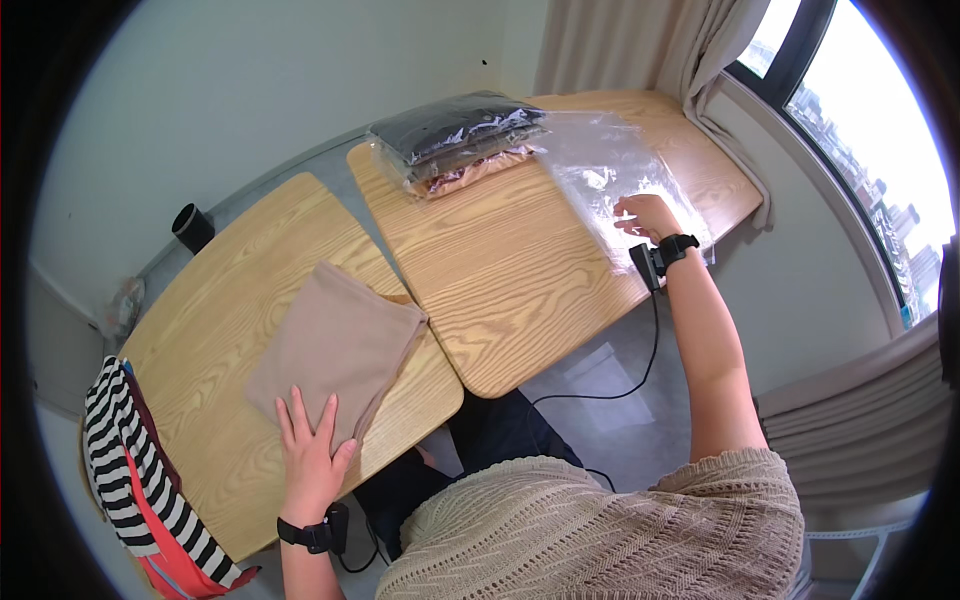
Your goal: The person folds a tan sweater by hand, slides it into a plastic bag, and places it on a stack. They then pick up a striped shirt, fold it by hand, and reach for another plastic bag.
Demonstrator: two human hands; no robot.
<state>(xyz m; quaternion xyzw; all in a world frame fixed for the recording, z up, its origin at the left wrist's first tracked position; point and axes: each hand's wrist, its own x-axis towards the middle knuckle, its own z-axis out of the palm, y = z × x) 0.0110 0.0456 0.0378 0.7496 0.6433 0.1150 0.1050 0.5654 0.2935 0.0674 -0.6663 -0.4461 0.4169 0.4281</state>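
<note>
A folded beige-pink garment [341, 330] lies on the left wooden table [225, 330]. My left hand [311, 442] rests on its near edge with the fingers spread. At the right, my right hand [646, 217] is over a flat stack of clear plastic bags [600, 165], fingers partly bent; whether it pinches the top bag cannot be made out. Left of those bags, a pile of folded garments in clear plastic bags [457, 135] sits on the right wooden table [495, 262], dark on top and orange-pink at the bottom.
Striped and red clothing [142, 465] hangs at the left table's outer edge. A black cylindrical bin [193, 228] stands beyond that table. A narrow gap separates the tables. A black cable [592, 396] runs from the right wrist device. Curtains and a window are on the right.
</note>
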